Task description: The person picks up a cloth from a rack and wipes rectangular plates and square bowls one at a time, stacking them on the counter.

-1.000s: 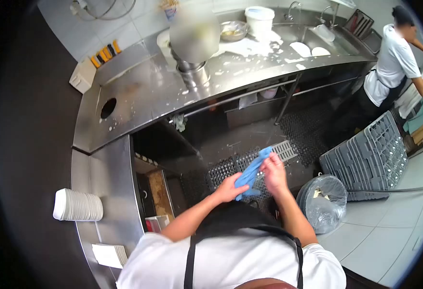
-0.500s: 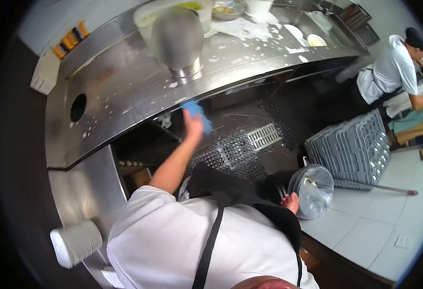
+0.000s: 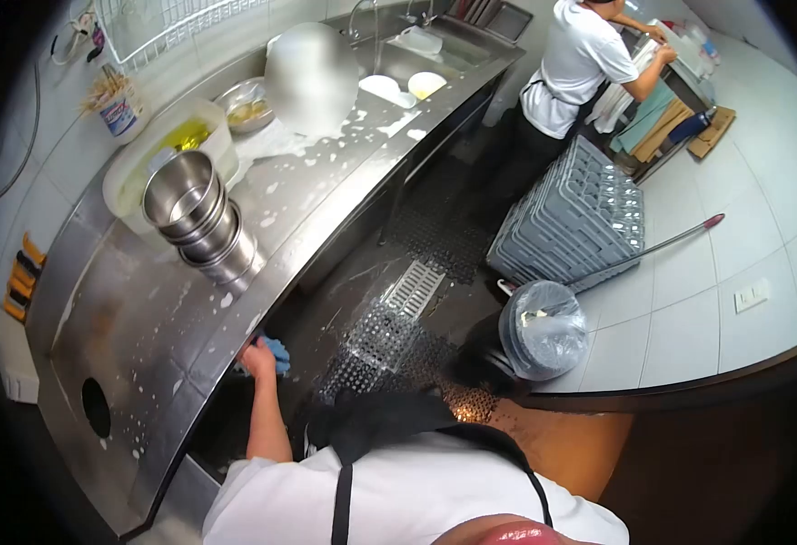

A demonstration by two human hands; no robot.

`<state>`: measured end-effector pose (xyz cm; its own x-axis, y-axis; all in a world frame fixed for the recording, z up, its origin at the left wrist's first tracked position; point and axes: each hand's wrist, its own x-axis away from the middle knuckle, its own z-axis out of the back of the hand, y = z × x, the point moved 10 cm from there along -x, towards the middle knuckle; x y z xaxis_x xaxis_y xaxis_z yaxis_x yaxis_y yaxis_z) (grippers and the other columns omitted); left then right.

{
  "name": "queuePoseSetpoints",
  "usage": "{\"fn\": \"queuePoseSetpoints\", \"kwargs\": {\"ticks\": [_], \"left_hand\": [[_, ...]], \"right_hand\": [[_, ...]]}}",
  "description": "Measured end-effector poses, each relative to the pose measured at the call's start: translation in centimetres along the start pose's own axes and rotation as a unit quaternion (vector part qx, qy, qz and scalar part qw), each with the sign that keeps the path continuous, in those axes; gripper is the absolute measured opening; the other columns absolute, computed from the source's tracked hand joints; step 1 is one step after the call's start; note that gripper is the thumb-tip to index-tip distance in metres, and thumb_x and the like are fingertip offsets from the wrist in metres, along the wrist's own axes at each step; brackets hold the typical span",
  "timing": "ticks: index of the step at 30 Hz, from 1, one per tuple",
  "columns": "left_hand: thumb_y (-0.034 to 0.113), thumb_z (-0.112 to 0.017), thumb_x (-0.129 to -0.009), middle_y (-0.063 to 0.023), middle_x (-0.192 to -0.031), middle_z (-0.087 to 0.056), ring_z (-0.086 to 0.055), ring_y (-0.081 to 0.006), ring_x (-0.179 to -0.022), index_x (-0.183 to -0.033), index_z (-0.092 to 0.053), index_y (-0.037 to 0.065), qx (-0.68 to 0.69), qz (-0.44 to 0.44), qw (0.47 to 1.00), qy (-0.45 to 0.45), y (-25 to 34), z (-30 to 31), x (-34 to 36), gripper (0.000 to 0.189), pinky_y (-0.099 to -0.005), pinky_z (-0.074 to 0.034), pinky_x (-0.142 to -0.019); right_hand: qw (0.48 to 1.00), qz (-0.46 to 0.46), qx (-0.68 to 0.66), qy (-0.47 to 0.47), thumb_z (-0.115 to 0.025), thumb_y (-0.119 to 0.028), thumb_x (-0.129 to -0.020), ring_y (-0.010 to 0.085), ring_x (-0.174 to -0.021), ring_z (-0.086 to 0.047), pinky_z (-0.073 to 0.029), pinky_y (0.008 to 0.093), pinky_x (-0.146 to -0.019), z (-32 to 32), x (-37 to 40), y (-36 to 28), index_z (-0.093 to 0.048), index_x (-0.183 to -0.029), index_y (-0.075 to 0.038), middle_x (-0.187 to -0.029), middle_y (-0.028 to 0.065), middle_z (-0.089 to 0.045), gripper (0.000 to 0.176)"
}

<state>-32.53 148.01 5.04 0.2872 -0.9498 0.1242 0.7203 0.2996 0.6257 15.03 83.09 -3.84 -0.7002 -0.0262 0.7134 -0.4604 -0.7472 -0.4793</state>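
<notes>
My left hand (image 3: 257, 358) is at the front edge of the steel counter (image 3: 158, 363), its fingers closed around a crumpled blue cloth (image 3: 277, 355). Part of the cloth sticks out on the right side of the hand, and some fingers are hidden. My right hand is out of view. On the counter, above and left of my hand, a stack of metal pots (image 3: 221, 241) leans against a pale tub (image 3: 126, 186) with yellow-green contents. Soap suds are spattered over the counter top.
A metal bowl (image 3: 245, 107) stands near the sink (image 3: 389, 59). On the right are a lined bin (image 3: 544, 331), a stack of grey crates (image 3: 566, 218) and a long-handled pole (image 3: 657, 245). A co-worker (image 3: 580, 64) stands at the back. Perforated mats (image 3: 376, 341) cover the floor.
The view has swung right. My left hand, still with the blue cloth, now sits against the counter edge farther left in view. My right hand, seen earlier near the bin, has left the view.
</notes>
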Motion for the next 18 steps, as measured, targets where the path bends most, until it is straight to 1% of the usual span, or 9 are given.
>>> {"fn": "queuePoseSetpoints", "kwargs": {"ticks": [5, 9, 10, 12, 13, 14, 15, 17, 18], "left_hand": [[0.023, -0.065, -0.092, -0.0167, -0.131, -0.062, -0.054, -0.0364, -0.127, -0.122, -0.066, 0.009, -0.234, -0.088, 0.968, -0.012, 3.3, 1.1, 2.0, 0.033, -0.0605, -0.035, -0.106], [0.025, -0.062, -0.094, -0.0185, -0.128, -0.063, -0.057, -0.0378, -0.122, -0.120, -0.066, 0.009, -0.236, 0.000, 0.965, -0.117, 1.1, -0.6, 0.8, 0.031, -0.0581, -0.038, -0.101], [0.027, -0.062, -0.093, -0.0207, -0.128, -0.062, -0.056, -0.0396, -0.121, -0.124, -0.062, 0.007, -0.221, -0.027, 0.969, -0.103, 5.5, 2.2, 3.0, 0.037, -0.0584, -0.038, -0.099], [0.027, -0.068, -0.086, -0.0248, -0.130, -0.056, -0.051, -0.0439, -0.120, -0.138, -0.049, 0.005, -0.201, -0.243, 0.947, 0.068, 7.7, 2.2, 5.3, 0.060, -0.0599, -0.035, -0.099], [0.021, -0.070, -0.083, -0.0248, -0.125, -0.056, -0.052, -0.0422, -0.117, -0.140, -0.048, 0.005, -0.104, -0.306, 0.946, 0.039, 8.8, 1.8, 7.4, 0.064, -0.0547, -0.037, -0.099], [0.015, -0.069, -0.082, -0.0228, -0.121, -0.059, -0.057, -0.0405, -0.111, -0.139, -0.049, 0.005, 0.011, -0.417, 0.908, -0.029, 8.1, -1.0, 8.4, 0.061, -0.0490, -0.043, -0.096], [0.017, -0.067, -0.084, -0.0220, -0.125, -0.060, -0.062, -0.0319, -0.109, -0.141, -0.045, 0.001, 0.038, -0.180, 0.932, -0.313, 4.4, -6.2, 9.2, 0.063, -0.0418, -0.049, -0.095], [0.030, -0.070, -0.087, -0.0196, -0.113, -0.068, -0.067, -0.0276, -0.103, -0.133, -0.056, -0.001, -0.141, -0.203, 0.813, -0.527, 0.9, -12.4, 14.0, 0.058, -0.0397, -0.052, -0.093], [0.040, -0.069, -0.090, -0.0176, -0.110, -0.071, -0.066, -0.0268, -0.108, -0.129, -0.062, -0.001, -0.123, -0.189, 0.795, -0.563, -5.2, -16.7, 15.0, 0.057, -0.0393, -0.051, -0.095]], "right_hand": [[0.997, -0.059, 0.051, 0.005, -0.059, -0.029, -0.098, 0.0214, -0.050, -0.057, -0.043, 0.0365, -0.042, 1.7, -0.4, 4.2, -0.063, -0.101, -0.005, -0.074, 0.0101, -0.065, 0.025], [0.999, 0.015, -0.004, 0.034, -0.062, -0.029, -0.096, 0.0224, -0.052, -0.060, -0.046, 0.0375, -0.046, 2.8, -2.3, -0.1, -0.066, -0.100, -0.002, -0.075, 0.0109, -0.066, 0.027], [0.997, 0.057, -0.025, 0.044, -0.065, -0.028, -0.094, 0.0217, -0.057, -0.062, -0.050, 0.0361, -0.051, 2.7, -1.4, -2.2, -0.066, -0.103, -0.001, -0.077, 0.0106, -0.067, 0.029], [0.996, 0.064, -0.044, 0.053, -0.067, -0.027, -0.095, 0.0233, -0.086, -0.066, -0.054, 0.0362, -0.078, 0.9, -4.3, -2.3, -0.065, -0.119, -0.004, -0.094, 0.0108, -0.070, 0.033], [0.994, 0.078, -0.031, 0.068, -0.067, -0.028, -0.095, 0.0220, -0.083, -0.065, -0.054, 0.0355, -0.075, 0.8, -4.4, -2.4, -0.065, -0.118, -0.004, -0.092, 0.0100, -0.070, 0.034], [0.992, 0.092, -0.018, 0.083, -0.067, -0.029, -0.095, 0.0207, -0.079, -0.065, -0.054, 0.0348, -0.071, 0.6, -2.5, -4.3, -0.064, -0.117, -0.004, -0.090, 0.0092, -0.069, 0.034], [0.989, 0.105, -0.004, 0.099, -0.067, -0.031, -0.095, 0.0194, -0.076, -0.064, -0.054, 0.0342, -0.068, 0.5, 0.5, -7.1, -0.064, -0.116, -0.004, -0.088, 0.0083, -0.069, 0.035], [0.988, 0.120, -0.008, 0.100, -0.067, -0.033, -0.094, 0.0179, -0.075, -0.063, -0.053, 0.0334, -0.066, -1.5, -2.9, -3.9, -0.063, -0.119, -0.003, -0.088, 0.0084, -0.068, 0.038], [0.987, 0.127, -0.009, 0.100, -0.067, -0.034, -0.094, 0.0171, -0.074, -0.062, -0.053, 0.0330, -0.064, -2.6, -4.3, -2.4, -0.063, -0.120, -0.003, -0.088, 0.0084, -0.068, 0.040]]}}
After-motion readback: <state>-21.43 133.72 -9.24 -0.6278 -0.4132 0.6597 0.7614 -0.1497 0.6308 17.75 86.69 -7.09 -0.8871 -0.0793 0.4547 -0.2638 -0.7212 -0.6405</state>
